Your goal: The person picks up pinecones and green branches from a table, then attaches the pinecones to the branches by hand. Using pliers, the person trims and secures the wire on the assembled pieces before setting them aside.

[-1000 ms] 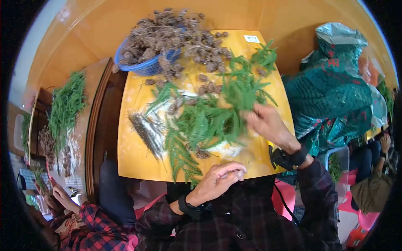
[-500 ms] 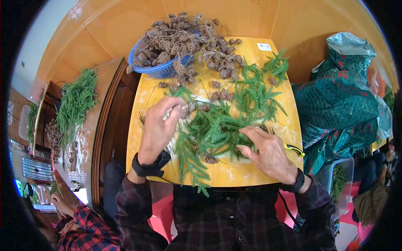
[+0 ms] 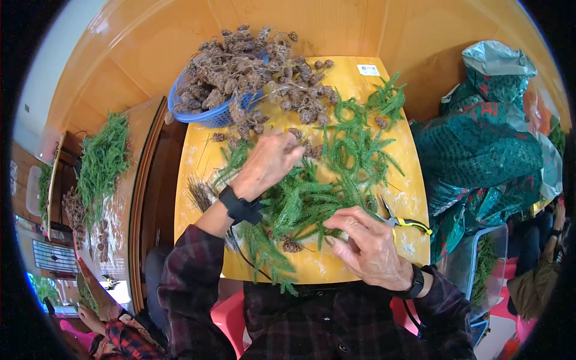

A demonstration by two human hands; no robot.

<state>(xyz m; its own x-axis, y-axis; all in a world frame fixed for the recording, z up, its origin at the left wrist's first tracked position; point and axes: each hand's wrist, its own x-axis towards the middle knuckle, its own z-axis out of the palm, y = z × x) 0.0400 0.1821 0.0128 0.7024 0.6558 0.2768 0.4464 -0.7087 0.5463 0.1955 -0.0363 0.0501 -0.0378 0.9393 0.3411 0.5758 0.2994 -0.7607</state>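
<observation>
Two bare hands are over a yellow desk (image 3: 408, 186); clock positions run from its centre, twelve being the far edge. Well out at nine o'clock, a neighbouring desk (image 3: 143, 144) carries a heap of green foliage (image 3: 103, 156). Toward eleven, a blue basket (image 3: 219, 115) overflows with brown pine cones (image 3: 309, 115), some loose beside it. Around nine, a bundle of thin dark stems (image 3: 200, 191) shows beside the left forearm. The left hand (image 3: 267, 165) points toward one o'clock, its fingers just beside loose cones; their tips are partly hidden, so I cannot tell whether they grip anything. Mid-desk lies a pile of green sprays (image 3: 300, 201): toward six o'clock from the left fingers, eleven from the right. One spray's long axis runs toward six, overhanging the near edge. The right hand (image 3: 372, 246), nearer the pile's front, holds thumb and forefinger slightly apart, nothing seen between. At four o'clock lie yellow-handled pliers (image 3: 414, 225); beyond, at three, green plastic bags (image 3: 480, 150). Compared with half a second ago, the left hand reaches farther toward the cones, the right sits closer to the near edge, and the pliers, then mostly covered, show clearly.
</observation>
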